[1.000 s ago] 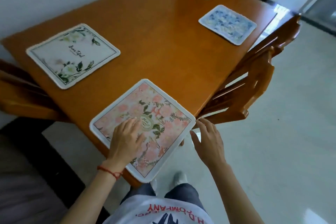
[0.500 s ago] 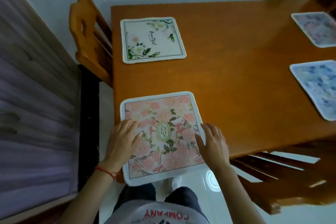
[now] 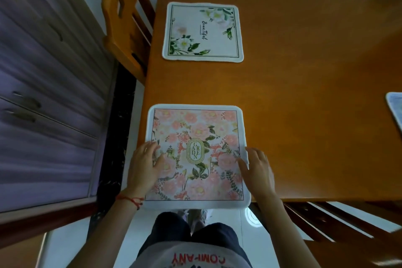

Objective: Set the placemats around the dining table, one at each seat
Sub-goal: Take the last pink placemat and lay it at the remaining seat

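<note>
A pink floral placemat (image 3: 195,137) lies at the near left corner of the wooden dining table (image 3: 304,93), its near edge hanging slightly past the table's edge. My left hand (image 3: 144,165) rests flat on the mat's left side. Along the mat's right edge lies my right hand (image 3: 257,168), fingers straight, thumb on the mat. Farther along the left side sits a white placemat with green leaves (image 3: 203,31). At the right border a blue placemat's (image 3: 396,106) corner shows.
A wooden chair (image 3: 126,26) stands at the table's left by the white mat. Another wooden chair (image 3: 339,230) is at the near right. A purple-grey cabinet with drawers (image 3: 43,104) fills the left. White wall runs behind the table.
The view has swung left and squared up with the table's corner. My right hand came from off the table's edge onto the pink mat's right side, and the mat now lies straight.
</note>
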Motion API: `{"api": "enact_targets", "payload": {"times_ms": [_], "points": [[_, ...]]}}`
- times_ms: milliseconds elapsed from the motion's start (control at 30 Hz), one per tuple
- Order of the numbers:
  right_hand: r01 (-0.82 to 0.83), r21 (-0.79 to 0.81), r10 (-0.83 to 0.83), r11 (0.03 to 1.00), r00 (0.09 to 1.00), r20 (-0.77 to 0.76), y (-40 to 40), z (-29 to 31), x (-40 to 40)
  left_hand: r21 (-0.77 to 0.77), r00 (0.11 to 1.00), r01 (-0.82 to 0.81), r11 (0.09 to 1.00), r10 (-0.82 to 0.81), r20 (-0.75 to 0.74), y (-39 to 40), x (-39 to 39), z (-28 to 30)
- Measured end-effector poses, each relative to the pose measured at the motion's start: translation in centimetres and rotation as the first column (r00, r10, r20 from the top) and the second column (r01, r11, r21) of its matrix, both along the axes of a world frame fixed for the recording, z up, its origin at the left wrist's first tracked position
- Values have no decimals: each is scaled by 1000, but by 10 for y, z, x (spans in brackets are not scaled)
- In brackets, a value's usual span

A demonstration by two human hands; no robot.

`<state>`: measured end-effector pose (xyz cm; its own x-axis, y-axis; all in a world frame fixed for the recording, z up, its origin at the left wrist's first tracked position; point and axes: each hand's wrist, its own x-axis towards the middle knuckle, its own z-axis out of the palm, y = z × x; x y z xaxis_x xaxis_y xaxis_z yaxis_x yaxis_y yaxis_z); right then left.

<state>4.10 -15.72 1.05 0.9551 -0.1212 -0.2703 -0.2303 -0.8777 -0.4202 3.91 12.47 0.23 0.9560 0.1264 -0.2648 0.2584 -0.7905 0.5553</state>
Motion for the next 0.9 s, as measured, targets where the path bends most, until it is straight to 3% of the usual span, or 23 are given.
{"api": "enact_targets", "payload": {"times_ms": [267, 567, 733, 900], "points": [[103, 120, -99, 987, 994, -37, -2, -18, 16, -126, 966, -259, 958, 259, -17, 1, 13, -9], [312, 270, -306, 911, 950, -67, -5, -20, 29, -195, 887, -461, 865, 446, -119, 3, 31, -5], [408, 349, -367, 844, 913, -178, -2, -18, 31, -250, 862, -507, 825, 474, -182, 15, 34, -12], [403, 346, -366, 847, 915, -170, 2, -18, 30, -319, 839, -545, 776, 499, -218, 18, 35, -7]]}}
